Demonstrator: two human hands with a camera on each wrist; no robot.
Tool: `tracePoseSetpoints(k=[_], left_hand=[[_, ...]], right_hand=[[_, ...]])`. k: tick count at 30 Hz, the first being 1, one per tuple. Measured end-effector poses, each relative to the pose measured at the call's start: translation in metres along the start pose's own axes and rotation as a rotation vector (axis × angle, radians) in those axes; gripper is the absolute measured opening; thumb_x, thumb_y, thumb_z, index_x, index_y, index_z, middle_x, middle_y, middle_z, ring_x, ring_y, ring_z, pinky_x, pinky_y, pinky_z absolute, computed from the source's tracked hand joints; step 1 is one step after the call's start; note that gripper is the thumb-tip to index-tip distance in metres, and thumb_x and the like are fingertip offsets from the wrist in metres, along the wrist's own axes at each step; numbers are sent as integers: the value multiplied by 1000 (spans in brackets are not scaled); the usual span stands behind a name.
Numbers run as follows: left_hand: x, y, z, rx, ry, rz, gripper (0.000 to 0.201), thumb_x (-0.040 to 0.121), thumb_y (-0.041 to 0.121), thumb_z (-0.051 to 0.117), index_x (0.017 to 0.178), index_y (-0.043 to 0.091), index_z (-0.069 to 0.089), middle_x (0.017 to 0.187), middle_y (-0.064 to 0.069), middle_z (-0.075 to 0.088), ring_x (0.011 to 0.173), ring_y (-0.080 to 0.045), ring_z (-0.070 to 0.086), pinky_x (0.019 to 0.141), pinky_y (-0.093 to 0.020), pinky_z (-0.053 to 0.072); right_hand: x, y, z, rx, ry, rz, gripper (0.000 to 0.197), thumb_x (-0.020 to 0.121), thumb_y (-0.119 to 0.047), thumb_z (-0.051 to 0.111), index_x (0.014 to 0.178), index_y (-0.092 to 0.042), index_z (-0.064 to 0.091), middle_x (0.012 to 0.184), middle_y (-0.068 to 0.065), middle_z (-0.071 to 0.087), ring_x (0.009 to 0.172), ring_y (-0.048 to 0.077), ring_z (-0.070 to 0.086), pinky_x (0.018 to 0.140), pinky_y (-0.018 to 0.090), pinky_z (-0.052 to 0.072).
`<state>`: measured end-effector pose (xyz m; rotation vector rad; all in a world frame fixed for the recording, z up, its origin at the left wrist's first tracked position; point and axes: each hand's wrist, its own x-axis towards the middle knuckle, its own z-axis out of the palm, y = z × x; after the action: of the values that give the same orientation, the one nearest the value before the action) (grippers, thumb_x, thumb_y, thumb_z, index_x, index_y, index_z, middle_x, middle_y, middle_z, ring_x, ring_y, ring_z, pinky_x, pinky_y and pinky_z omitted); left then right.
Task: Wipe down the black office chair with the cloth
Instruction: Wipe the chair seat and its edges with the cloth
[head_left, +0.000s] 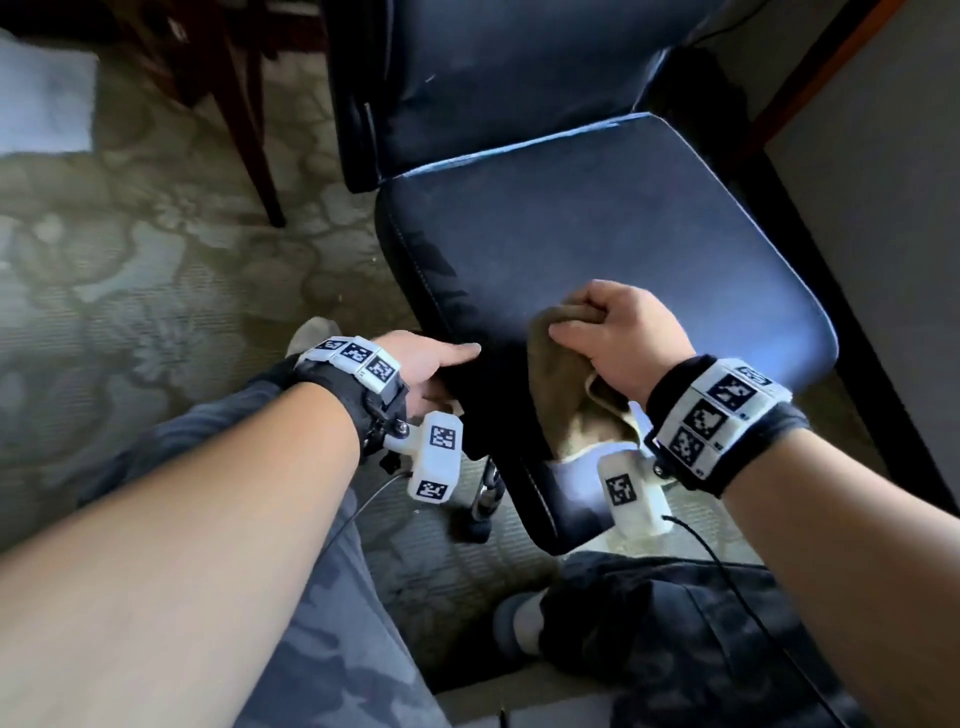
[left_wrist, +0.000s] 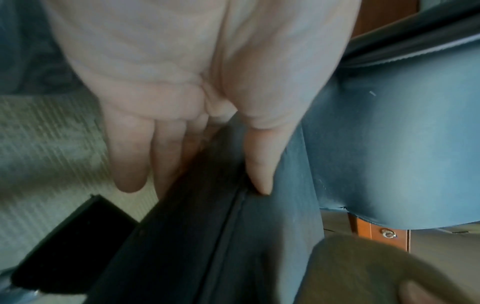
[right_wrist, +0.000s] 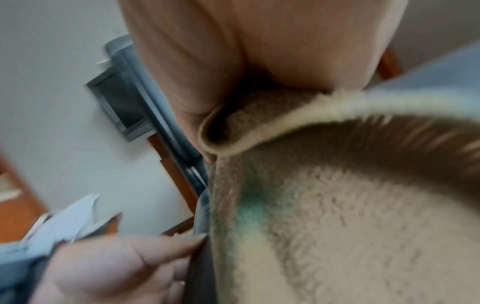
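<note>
The black office chair stands in front of me, its seat facing up and its backrest beyond. My right hand grips a bunched tan cloth on the front part of the seat, and the cloth trails over the front edge. The right wrist view is filled by the cloth under my palm. My left hand clasps the seat's front-left edge. Its thumb lies on the top seam and its fingers run down the black side of the seat.
Patterned carpet spreads to the left, where a dark wooden furniture leg stands. A pale wall with a wood strip runs close along the chair's right side. A chair caster sits below the seat. My camouflage-trousered legs are near it.
</note>
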<state>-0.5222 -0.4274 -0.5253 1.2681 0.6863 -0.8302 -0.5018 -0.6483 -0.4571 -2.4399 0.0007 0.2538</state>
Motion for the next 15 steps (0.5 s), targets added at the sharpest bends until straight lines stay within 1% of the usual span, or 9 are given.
tracePoseSetpoints(k=[2, 4, 6, 8, 10, 12, 13, 14, 15], left_hand=[[-5, 3, -14, -47, -18, 31, 34, 91, 32, 80, 112, 6, 71, 98, -13, 72, 88, -32, 67, 92, -47, 57], [-9, 9, -27, -106, -18, 73, 34, 93, 40, 76, 107, 10, 69, 93, -11, 70, 81, -29, 67, 85, -42, 55], [-13, 15, -38, -139, -40, 79, 37, 101, 46, 64, 111, 10, 65, 98, -10, 68, 87, -28, 68, 89, -42, 58], [-13, 17, -45, -143, -63, 82, 50, 105, 49, 54, 125, 4, 63, 120, -12, 69, 110, -30, 66, 104, -46, 53], [-15, 18, -46, -165, -80, 94, 51, 108, 48, 49, 133, 6, 60, 142, -14, 62, 126, -35, 62, 111, -52, 48], [-19, 20, -40, -191, -98, 108, 46, 110, 45, 47, 139, 10, 53, 156, -12, 49, 134, -37, 56, 115, -57, 43], [-19, 21, -37, -212, -91, 112, 47, 110, 43, 46, 145, 12, 49, 159, -11, 45, 133, -38, 56, 115, -57, 42], [-18, 22, -34, -236, -86, 127, 47, 111, 42, 45, 148, 13, 45, 154, -12, 48, 123, -38, 60, 113, -56, 43], [-15, 22, -33, -263, -75, 144, 44, 111, 40, 45, 147, 15, 44, 140, -13, 57, 108, -36, 63, 107, -55, 45]], right_hand=[[2, -23, 13, -113, -66, -157, 11, 84, -26, 77, 93, -29, 72, 76, -16, 64, 73, 9, 62, 65, 18, 47], [-2, -31, 36, -262, -177, -317, 16, 83, -37, 77, 98, -36, 73, 82, -22, 58, 91, 13, 62, 88, 29, 45], [-9, -24, 56, -404, -245, -366, 34, 78, -65, 65, 107, -49, 70, 100, -22, 51, 108, 19, 53, 102, 42, 41], [-14, -14, 61, -470, -254, -312, 44, 75, -73, 52, 113, -56, 66, 116, -19, 48, 107, 19, 42, 101, 45, 42], [-24, -9, 60, -525, -274, -381, 40, 79, -64, 52, 113, -52, 69, 117, -13, 48, 98, 20, 39, 94, 45, 47], [-39, -2, 56, -545, -312, -488, 33, 83, -51, 54, 108, -45, 73, 112, -7, 49, 90, 23, 43, 84, 44, 52], [-46, 2, 56, -552, -321, -528, 30, 84, -46, 55, 106, -42, 75, 109, -4, 49, 88, 24, 44, 81, 43, 53], [-49, 7, 56, -557, -321, -553, 28, 85, -41, 56, 106, -39, 76, 108, -2, 49, 87, 25, 46, 79, 41, 53], [-47, 9, 56, -549, -311, -571, 28, 86, -39, 56, 105, -37, 76, 106, 0, 50, 87, 25, 47, 78, 41, 54]])
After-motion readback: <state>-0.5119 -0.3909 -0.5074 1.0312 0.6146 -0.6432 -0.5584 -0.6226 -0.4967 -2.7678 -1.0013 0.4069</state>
